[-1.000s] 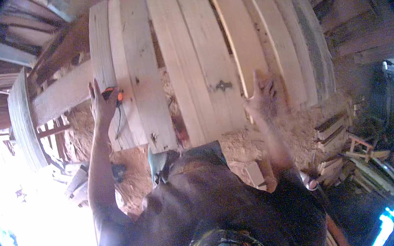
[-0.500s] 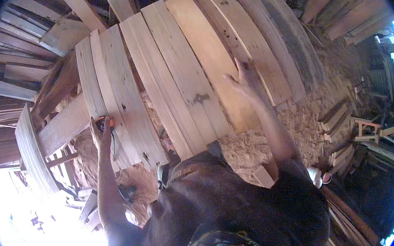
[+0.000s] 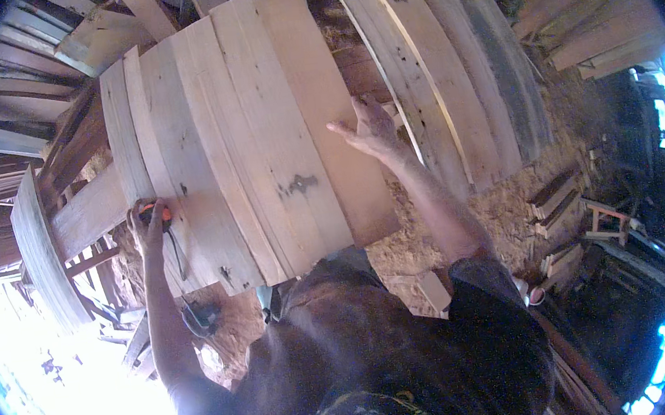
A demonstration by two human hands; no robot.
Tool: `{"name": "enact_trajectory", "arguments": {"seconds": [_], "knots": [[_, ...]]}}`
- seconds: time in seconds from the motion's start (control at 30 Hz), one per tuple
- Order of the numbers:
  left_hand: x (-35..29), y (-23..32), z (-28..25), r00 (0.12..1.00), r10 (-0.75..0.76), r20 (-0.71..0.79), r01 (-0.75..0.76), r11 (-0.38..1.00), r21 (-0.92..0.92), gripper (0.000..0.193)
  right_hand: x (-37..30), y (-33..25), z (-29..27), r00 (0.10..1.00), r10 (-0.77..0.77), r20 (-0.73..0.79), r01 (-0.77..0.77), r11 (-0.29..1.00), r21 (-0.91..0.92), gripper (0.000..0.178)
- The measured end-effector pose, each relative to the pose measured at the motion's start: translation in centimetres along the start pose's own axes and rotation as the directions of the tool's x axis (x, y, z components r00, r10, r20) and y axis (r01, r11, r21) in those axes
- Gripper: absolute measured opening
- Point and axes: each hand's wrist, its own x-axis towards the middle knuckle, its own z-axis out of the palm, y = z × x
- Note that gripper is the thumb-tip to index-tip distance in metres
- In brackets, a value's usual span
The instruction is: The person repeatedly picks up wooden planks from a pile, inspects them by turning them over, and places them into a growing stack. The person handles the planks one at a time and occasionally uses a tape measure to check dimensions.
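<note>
Pale wooden planks (image 3: 244, 136) lie side by side across a support beam (image 3: 86, 213) in front of me. A second group of planks (image 3: 448, 74) lies to the right, and a dark gap separates the two groups. My left hand (image 3: 148, 227) rests at the left edge of the near group, closed on a small orange tool (image 3: 161, 212) with a dark strap hanging from it. My right hand (image 3: 373, 126) is stretched out with fingers spread, pressing on the right edge of the near group's outermost plank.
A curved board (image 3: 42, 254) stands at the left. Sawdust ground (image 3: 510, 205) lies below, with short offcuts (image 3: 558, 192) and a dark power tool (image 3: 198, 315) on it. Stacked boards (image 3: 24, 45) fill the upper left and the right (image 3: 597, 26). Glare washes out the lower left.
The plank row has split into two groups with a gap between. My right hand has moved from the upper planks to the near group's right edge. My left hand stays at the left edge.
</note>
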Motion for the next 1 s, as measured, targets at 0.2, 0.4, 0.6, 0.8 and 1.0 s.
{"name": "enact_trajectory", "arguments": {"seconds": [0.2, 0.4, 0.6, 0.8, 1.0], "knots": [[0.6, -1.8, -0.5, 0.993, -0.101, 0.063, 0.111, 0.980, -0.166, 0.071, 1.0, 11.5, -11.0, 0.866, 0.230, -0.443, -0.286, 0.956, -0.062, 0.099], [0.1, 2.4, 0.3, 0.995, -0.101, -0.007, 0.101, 0.995, 0.014, 0.069, -0.6, 9.7, -15.2, 0.922, 0.380, -0.079, -0.363, 0.916, 0.170, 0.104], [0.7, -4.2, 1.1, 0.996, -0.084, -0.026, 0.080, 0.988, -0.131, 0.070, -2.8, 3.9, -7.5, 0.970, 0.106, -0.218, -0.031, 0.946, 0.324, 0.067], [1.5, -1.5, 0.8, 0.983, -0.182, 0.008, 0.182, 0.982, -0.058, 0.087, -4.0, 5.6, -1.0, 0.935, 0.120, -0.335, -0.218, 0.937, -0.273, 0.086], [2.6, -7.8, 0.0, 0.991, -0.134, 0.011, 0.134, 0.991, 0.001, 0.090, -6.7, 6.0, -5.8, 0.983, -0.024, -0.180, -0.012, 0.980, -0.198, 0.072]]}}
